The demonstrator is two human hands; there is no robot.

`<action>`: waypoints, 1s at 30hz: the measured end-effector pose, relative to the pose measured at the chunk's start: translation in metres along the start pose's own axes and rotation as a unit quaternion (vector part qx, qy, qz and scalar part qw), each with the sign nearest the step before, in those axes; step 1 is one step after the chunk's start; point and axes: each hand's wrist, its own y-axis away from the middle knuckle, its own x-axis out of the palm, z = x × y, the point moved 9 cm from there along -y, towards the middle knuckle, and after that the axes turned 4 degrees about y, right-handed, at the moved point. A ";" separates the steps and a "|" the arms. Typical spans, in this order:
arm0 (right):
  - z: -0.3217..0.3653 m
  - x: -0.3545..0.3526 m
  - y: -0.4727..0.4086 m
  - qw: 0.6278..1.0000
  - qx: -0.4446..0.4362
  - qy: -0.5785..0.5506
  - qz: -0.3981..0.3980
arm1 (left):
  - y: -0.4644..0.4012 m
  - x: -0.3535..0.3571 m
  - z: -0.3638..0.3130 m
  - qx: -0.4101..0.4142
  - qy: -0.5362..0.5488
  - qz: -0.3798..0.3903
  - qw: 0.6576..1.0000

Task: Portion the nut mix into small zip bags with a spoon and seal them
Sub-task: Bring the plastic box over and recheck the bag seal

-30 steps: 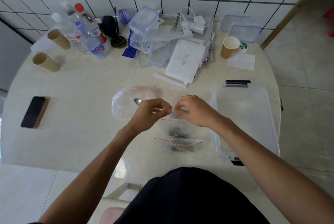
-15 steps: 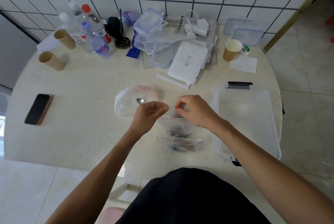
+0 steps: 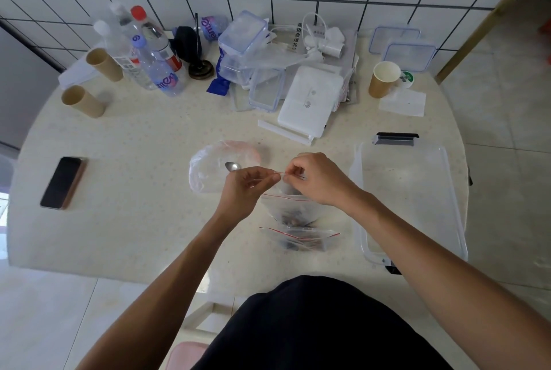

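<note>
Since the earlier frames our two hands have closed the gap between them along the top of the small zip bag, and the thumbs now almost meet at its red zip line. Our left hand pinches the left end of the bag's mouth between thumb and curled fingers; our right hand pinches the same edge just to the right, so both hands are clamped on one bag and are nearly touching. We hold the bag a little above the table, near its middle, with the dark nut mix hanging low in the pouch. A second filled bag lies flat on the table just nearer to us. The spoon rests in the thin clear plastic bag just beyond our left hand. An empty-looking clear storage box stands to the right, and a phone lies well to the left. We judge the zip bag to be light, limp and somewhat slippery film, with its weight concentrated at the bottom; it will sag or twist if held by the body. We advise taking hold only at the stiffer zip strip and pressing along it from one end to the other. Whether the strip is already fully closed cannot be determined.
</note>
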 end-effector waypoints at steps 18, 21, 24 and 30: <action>0.007 -0.005 0.001 0.999 -0.023 0.027 -0.030 | -0.001 0.009 -0.013 0.030 -0.052 0.021 0.998; 0.009 -0.005 0.003 0.998 -0.026 0.041 -0.028 | -0.002 0.012 -0.013 0.027 -0.065 0.043 0.997; 0.005 -0.010 0.006 0.997 -0.028 0.073 -0.027 | -0.006 0.008 -0.014 0.038 -0.090 0.039 0.994; 0.004 -0.019 0.014 0.990 -0.062 0.123 -0.028 | -0.007 0.008 -0.009 0.028 -0.105 0.054 0.993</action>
